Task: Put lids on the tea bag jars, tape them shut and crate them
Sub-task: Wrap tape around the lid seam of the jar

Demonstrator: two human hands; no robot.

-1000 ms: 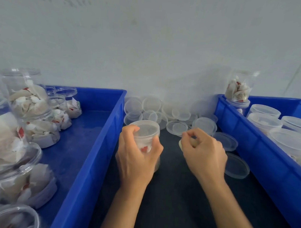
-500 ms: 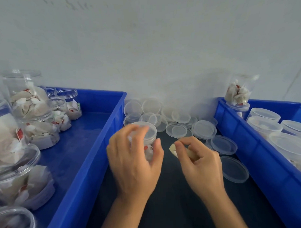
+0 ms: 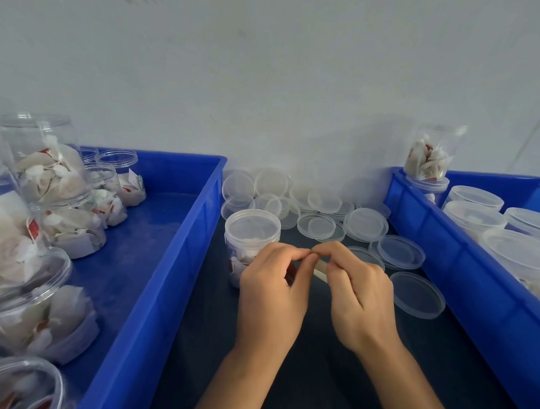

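Observation:
A clear jar (image 3: pixel 252 231) of tea bags with its lid on stands on the dark table between two blue crates. Just in front of it and to its right, my left hand (image 3: pixel 271 296) and my right hand (image 3: pixel 360 299) meet fingertip to fingertip. My right hand holds a small beige tape roll (image 3: pixel 320 272), mostly hidden by the fingers. My left thumb and forefinger pinch at the roll's edge; the tape itself is too thin to make out. Neither hand touches the jar.
The left blue crate (image 3: pixel 168 280) holds several open jars of tea bags (image 3: pixel 49 178). The right blue crate (image 3: pixel 444 259) holds several lidded jars (image 3: pixel 473 214), with one jar (image 3: pixel 432 158) perched on its back corner. Loose clear lids (image 3: pixel 317 226) are piled behind and right of my hands.
My left hand has let go of the lidded jar and moved right to meet my right hand. My right hand has brought the tape roll toward the middle.

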